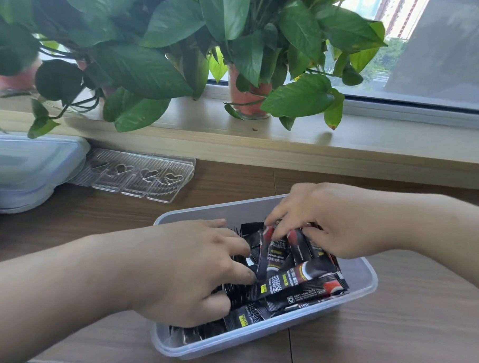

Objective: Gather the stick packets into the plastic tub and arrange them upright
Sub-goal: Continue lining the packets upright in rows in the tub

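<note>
A translucent plastic tub (355,294) sits on the wooden table, low in the middle of the view. Inside it lie several black stick packets (292,282) with red and white print, most leaning or lying at angles. My left hand (182,271) reaches into the tub's left half, fingers curled down among the packets. My right hand (330,221) comes in from the right over the far side, its fingertips pinching the tops of a few packets that stand tilted. Packets under both hands are hidden.
A clear ribbed tray with heart cut-outs (142,174) lies behind the tub. A lidded translucent box (26,168) stands at far left. Potted plants (245,93) on the wooden windowsill (285,135) hang leaves over the table's back edge.
</note>
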Demonstrator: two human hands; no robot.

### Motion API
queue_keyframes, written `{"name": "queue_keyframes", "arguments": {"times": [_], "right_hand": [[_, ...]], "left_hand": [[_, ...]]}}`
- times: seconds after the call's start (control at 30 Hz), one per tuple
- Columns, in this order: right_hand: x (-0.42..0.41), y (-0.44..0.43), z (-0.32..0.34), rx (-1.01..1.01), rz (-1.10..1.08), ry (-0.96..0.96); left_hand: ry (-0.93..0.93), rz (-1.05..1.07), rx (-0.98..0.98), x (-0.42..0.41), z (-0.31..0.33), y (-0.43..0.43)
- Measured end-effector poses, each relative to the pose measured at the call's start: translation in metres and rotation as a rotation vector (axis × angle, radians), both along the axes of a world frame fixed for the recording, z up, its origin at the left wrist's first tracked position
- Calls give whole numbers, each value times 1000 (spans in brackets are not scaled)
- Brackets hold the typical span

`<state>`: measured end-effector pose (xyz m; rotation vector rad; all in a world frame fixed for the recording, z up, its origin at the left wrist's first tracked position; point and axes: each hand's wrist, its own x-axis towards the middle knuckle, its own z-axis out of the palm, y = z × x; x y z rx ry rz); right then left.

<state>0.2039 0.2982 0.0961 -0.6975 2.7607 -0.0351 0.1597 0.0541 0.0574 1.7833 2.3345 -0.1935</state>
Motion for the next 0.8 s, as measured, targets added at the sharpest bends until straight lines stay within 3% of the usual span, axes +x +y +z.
{"name": "queue_keyframes", "arguments": {"times": [0.17, 0.43, 0.57, 0.67, 0.8], "right_hand": [[-10, -15, -15, 162, 191, 7], [-11, -13, -20, 18, -34, -41], [-3, -14, -19, -36, -108, 108], [-5, -20, -27, 52, -91, 218], [-7, -33, -28, 220, -171, 120]], "left_hand": [[16, -9, 14, 2, -1, 2], [13, -13, 27, 4, -1, -1], [10, -12, 58, 4, -4, -1], [5, -5, 94, 4, -6, -4], [-12, 0, 80, 5, -5, -5]]}}
